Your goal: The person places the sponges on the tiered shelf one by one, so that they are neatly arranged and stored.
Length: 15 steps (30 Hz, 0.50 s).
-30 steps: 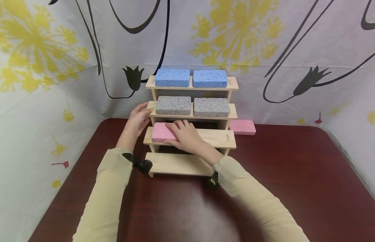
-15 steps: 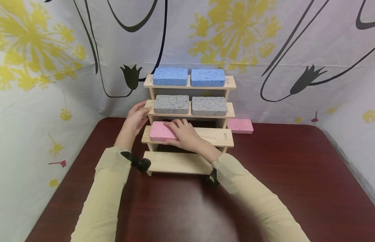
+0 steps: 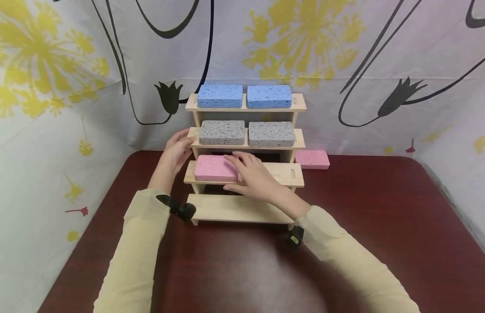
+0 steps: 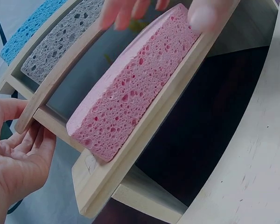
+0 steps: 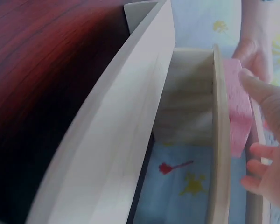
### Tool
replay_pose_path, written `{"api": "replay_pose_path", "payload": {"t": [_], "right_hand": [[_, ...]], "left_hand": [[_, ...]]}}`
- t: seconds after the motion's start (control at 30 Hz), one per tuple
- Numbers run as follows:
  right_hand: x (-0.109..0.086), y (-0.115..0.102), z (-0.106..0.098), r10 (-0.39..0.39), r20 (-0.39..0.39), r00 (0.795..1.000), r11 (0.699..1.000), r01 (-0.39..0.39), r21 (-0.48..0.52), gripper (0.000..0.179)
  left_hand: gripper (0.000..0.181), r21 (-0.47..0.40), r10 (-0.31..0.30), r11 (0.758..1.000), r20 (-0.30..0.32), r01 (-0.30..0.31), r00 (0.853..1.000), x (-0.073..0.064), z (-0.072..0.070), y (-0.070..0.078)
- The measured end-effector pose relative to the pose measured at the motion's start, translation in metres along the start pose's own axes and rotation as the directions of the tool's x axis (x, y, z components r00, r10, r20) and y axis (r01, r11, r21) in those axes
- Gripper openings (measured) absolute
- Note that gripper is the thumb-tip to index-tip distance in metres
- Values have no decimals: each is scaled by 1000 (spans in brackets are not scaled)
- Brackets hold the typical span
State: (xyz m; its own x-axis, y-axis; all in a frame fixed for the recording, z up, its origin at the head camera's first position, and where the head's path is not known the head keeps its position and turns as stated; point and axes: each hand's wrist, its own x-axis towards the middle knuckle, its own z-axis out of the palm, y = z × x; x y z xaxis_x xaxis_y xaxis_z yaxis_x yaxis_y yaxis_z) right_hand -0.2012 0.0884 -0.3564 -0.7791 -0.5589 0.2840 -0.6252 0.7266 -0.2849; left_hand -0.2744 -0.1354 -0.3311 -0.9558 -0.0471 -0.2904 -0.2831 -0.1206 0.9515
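Note:
My left hand [image 3: 175, 150] holds the left end of the second-highest shelf of a stepped wooden rack [image 3: 238, 208], thumb above and fingers below. In the left wrist view a pink sponge [image 4: 130, 93] lies flat on the tier below, at its left end. My right hand [image 3: 258, 178] is at that sponge's right end, fingers spread and loosely bent around nothing. The right wrist view has its thumb beside the pink sponge [image 5: 238, 107]; whether it still touches is hard to tell.
Two blue sponges [image 3: 220, 95] sit on the top tier, two grey sponges [image 3: 222, 132] on the one below. Another pink sponge [image 3: 312, 159] lies on the dark red table [image 3: 367, 217], right of the rack. A patterned cloth [image 3: 242, 52] hangs behind.
My right hand has loosened from the pink sponge and shifted right, uncovering more of it. The sponge stays on its tier. My left hand keeps its hold on the rack.

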Motion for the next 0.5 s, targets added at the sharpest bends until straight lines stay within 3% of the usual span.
{"api": "replay_pose_path", "payload": {"t": [0.13,0.3,0.5], "right_hand": [[-16,14,-9,-27,-93,995,998,33,60,64],[-36,30,-21,-40,-220,975,986,75,151,46],[-60,53,-35,28,-281,959,982,26,187,36]], "left_hand": [[56,-5,-1,1000,3,1,1000,0,1,0],[57,26,-5,1000,2,5,1000,-2,0,0],[57,32,4,999,0,-4,1000,-3,0,-1]]}}
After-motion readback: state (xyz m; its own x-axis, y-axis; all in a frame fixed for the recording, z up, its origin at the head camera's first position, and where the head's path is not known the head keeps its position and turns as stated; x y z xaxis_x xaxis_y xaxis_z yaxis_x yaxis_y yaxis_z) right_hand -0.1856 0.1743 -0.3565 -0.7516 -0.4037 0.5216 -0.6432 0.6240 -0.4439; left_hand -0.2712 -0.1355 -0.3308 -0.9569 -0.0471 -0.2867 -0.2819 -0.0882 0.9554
